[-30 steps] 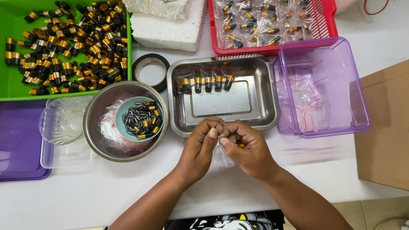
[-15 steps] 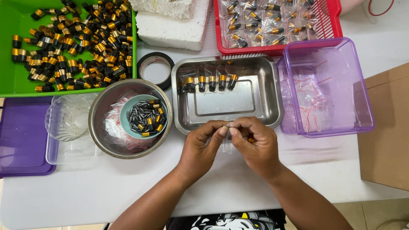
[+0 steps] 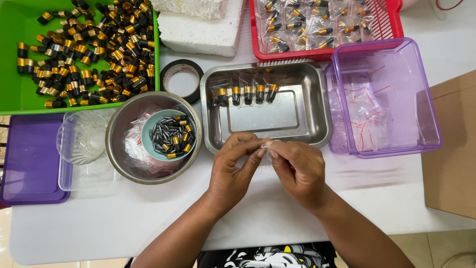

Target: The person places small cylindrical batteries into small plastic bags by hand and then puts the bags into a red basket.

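My left hand [image 3: 235,166] and my right hand [image 3: 297,168] meet just in front of the steel tray [image 3: 312,136], fingertips pinched together on a small clear plastic bag [image 3: 267,146]. What the bag contains is hidden by my fingers. Inside the steel tray lies a row of several bagged black-and-gold parts [image 3: 245,94]. Left of my hands, a round steel bowl [image 3: 121,149] holds clear bags and a small teal dish [image 3: 148,141] full of dark and gold parts.
A green tray [image 3: 15,94] of black-and-gold caps sits at far left, a red basket [image 3: 386,30] of bagged parts at the back, a purple tub [image 3: 426,124] with empty bags right. A tape roll [image 3: 171,67], white foam block [image 3: 198,34], clear container [image 3: 79,173], purple lid [image 3: 29,168], cardboard box [image 3: 453,149].
Both hands have shifted slightly away from my body toward the steel tray, still working the small bag between the fingertips. Nothing else has moved.
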